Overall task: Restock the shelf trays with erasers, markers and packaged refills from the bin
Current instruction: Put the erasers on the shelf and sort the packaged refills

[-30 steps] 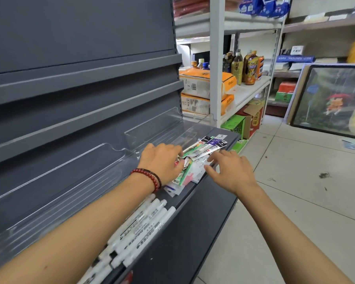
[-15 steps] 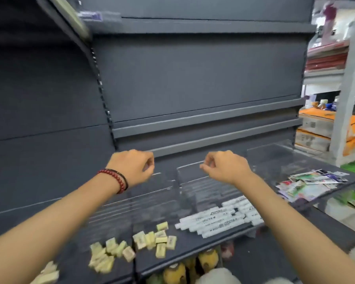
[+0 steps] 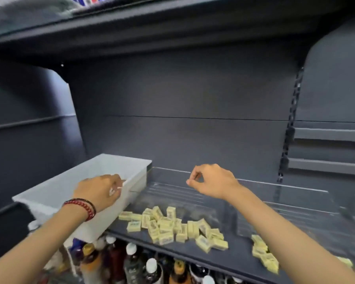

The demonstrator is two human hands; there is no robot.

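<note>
While bent over the right wall of the white bin (image 3: 55, 191) at the shelf's left end, grips that rim with the curled fingers of the left hand (image 3: 98, 191). Just right, has yellow erasers (image 3: 172, 226) heaped at the front of the clear tray (image 3: 172, 191). Further right, holds the right hand (image 3: 211, 181) above that tray, thumb and forefinger pinched together on nothing visible.

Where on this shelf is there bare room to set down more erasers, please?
The clear tray is bare behind the eraser pile, just right of the white bin. A bare gap also lies at the front between that pile and the smaller eraser cluster. The front edge is crowded.
</note>
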